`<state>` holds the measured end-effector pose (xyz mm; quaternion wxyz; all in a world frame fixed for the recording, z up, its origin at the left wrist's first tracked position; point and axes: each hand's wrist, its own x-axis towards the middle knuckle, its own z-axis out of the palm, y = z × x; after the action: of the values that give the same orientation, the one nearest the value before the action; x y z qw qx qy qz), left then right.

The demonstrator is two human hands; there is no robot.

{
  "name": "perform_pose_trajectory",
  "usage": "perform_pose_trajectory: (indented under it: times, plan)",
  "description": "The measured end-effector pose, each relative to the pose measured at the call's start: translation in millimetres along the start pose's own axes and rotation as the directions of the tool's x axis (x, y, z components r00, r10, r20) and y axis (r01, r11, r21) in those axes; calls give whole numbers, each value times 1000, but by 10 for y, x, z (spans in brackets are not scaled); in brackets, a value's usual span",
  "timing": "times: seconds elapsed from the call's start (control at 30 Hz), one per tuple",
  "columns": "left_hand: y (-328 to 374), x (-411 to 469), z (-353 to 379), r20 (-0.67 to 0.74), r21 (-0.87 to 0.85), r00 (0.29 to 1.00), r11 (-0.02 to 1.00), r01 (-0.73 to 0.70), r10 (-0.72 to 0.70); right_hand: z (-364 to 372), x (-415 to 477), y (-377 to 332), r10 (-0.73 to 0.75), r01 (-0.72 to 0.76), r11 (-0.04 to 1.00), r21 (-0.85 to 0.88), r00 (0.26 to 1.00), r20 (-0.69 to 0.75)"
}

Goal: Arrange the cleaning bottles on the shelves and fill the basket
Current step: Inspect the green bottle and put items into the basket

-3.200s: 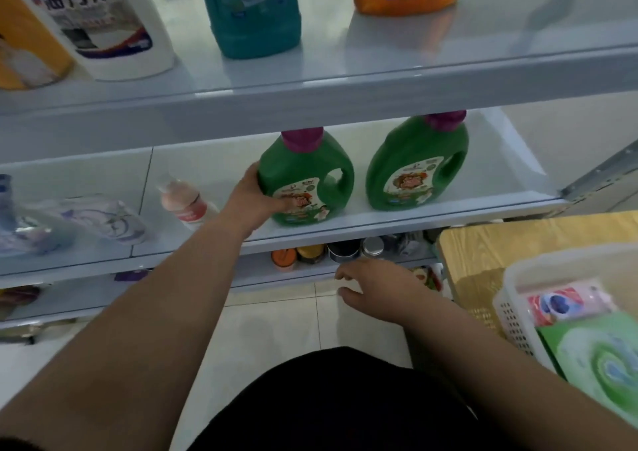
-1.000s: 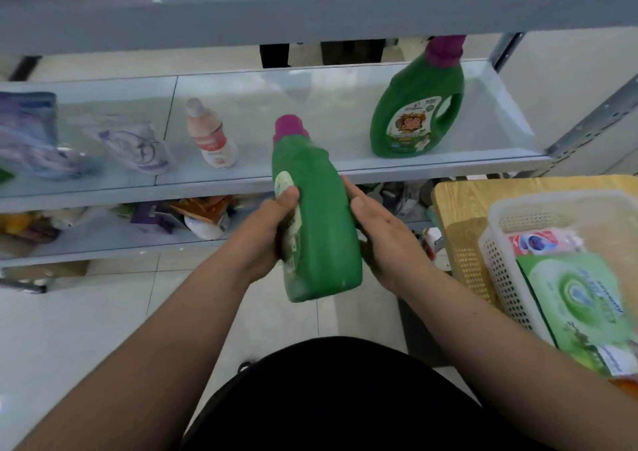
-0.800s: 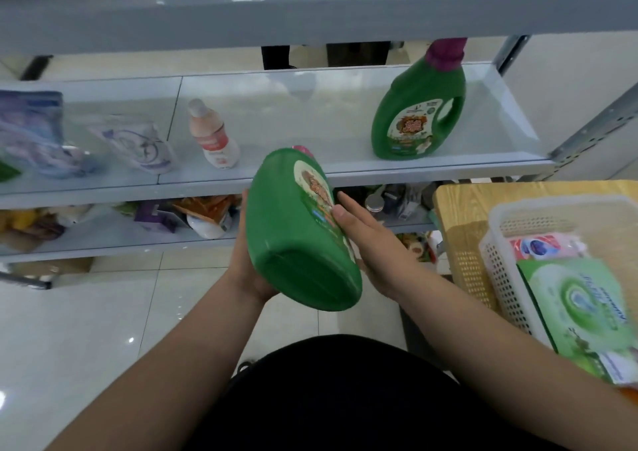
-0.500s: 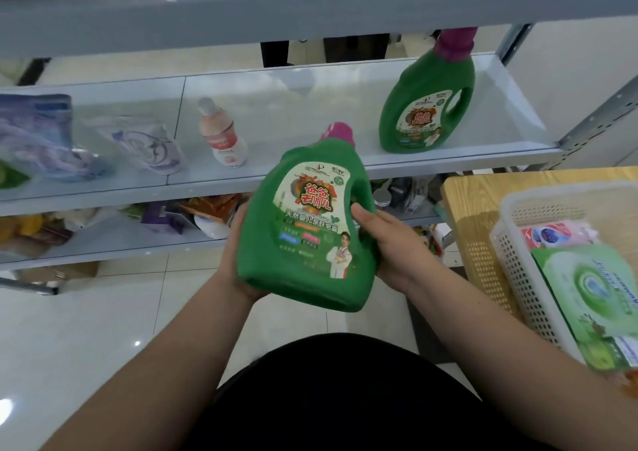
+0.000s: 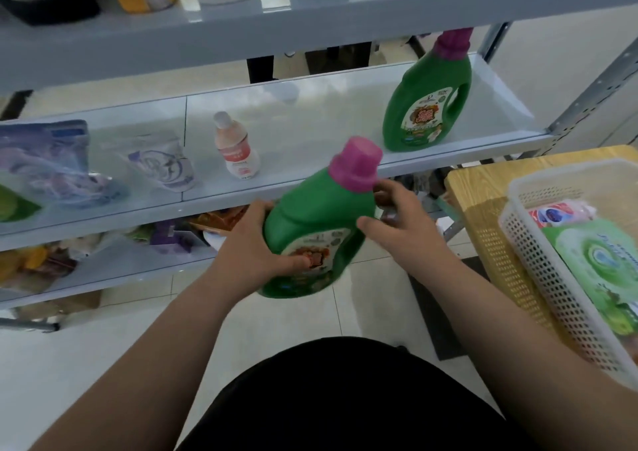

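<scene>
Bottle [image 5: 317,216] tilted rightward; hands [image 5: 253,248] [image 5: 402,224] grip it.

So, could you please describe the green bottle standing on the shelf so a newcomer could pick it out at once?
Look at the middle shelf, left of the wooden table. Near its right end the green bottle stands upright with a magenta cap. Its twin is tilted, held by the left hand and right hand; this one is untouched.
</scene>
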<state>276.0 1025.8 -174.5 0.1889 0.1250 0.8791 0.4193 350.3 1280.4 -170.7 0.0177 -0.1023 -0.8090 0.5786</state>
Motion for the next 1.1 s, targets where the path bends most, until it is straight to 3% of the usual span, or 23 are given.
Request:
perform_pose_trajectory:
  times: [0.07,0.13,0.2,0.3,0.43,0.57,0.63,0.7,0.83,1.0,1.1]
  plan:
    - [-102,-71,120,-115,157,988,984,-81,100,-29,10,-64,-52,50,996,-69,998,-24]
    - [-209,-132,234,-185,293,958,943,-158,218,-32,30,-84,-82,57,943,-329,995,-64]
    - [-277,-172,317,-190,410,925,882,-230,330,-24,43,-76,-88,31,833,-553,993,-77]
    - [-339,-194,395,-138,500,914,823,-269,383,-29,55,-10,-51,-18,755,-655,995,-86]
    - [-398,-196,439,-99,424,959,884,-199,264,-39,36,52,-117,72,746,-662,993,-24]
    - [-439,-177,409,-9,310,987,939,-151,162,-169,43,-18,-259,349,672,-654,937,234]
    - [-454,-197,420,32,242,994,964,-112,107,-259,80,-70,-253,423,705,-569,900,355]
    - [-469,-240,471,-38,206,998,977,-49,58,-316,126,-101,-214,423,742,-520,885,414]
    - [-491,-257,546,-145,257,987,966,-26,65,-300,221,-154,-69,307,644,-700,936,346]
    - [-517,-261,561,-189,276,981,961,-1,55,-346,241,-100,-183,436,728,-529,867,464]
    - [-535,-260,575,-190,292,981,956,10,47,-280,279,-62,-24,245,695,-675,947,320]
